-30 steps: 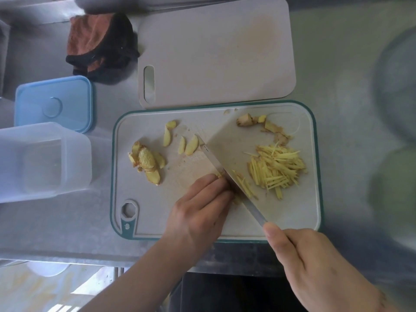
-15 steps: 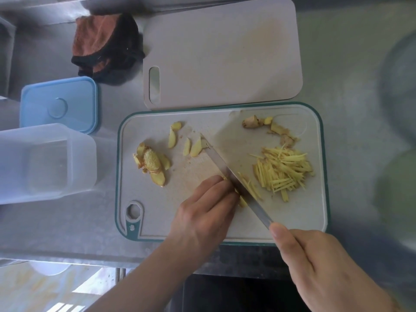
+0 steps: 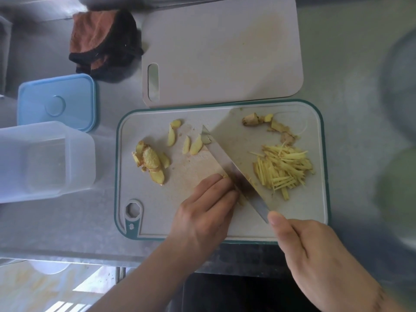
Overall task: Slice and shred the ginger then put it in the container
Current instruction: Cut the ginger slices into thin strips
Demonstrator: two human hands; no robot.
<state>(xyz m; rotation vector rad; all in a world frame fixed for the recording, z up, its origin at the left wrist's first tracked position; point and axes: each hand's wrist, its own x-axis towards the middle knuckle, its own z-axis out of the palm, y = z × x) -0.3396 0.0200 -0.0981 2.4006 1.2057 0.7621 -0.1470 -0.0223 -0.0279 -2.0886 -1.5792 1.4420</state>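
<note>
A teal-rimmed cutting board (image 3: 157,212) carries a pile of shredded ginger (image 3: 283,168) on its right, ginger slices (image 3: 191,144) near the middle and a stack of slices (image 3: 152,162) on the left. Ginger trimmings (image 3: 267,124) lie at the far right. My right hand (image 3: 319,262) grips the knife (image 3: 231,163), whose wide blade angles across the board. My left hand (image 3: 207,212) presses curled fingers on a small bit of ginger against the blade; that ginger is mostly hidden. The clear container (image 3: 45,161) stands left of the board.
A blue lid (image 3: 56,102) lies behind the container. A second plain cutting board (image 3: 222,50) sits beyond the first, with a folded brown and black cloth (image 3: 101,41) to its left. The counter edge runs just below the board.
The knife blade has shifted slightly along the ginger under my left fingers. The shred pile and slices stay where they were.
</note>
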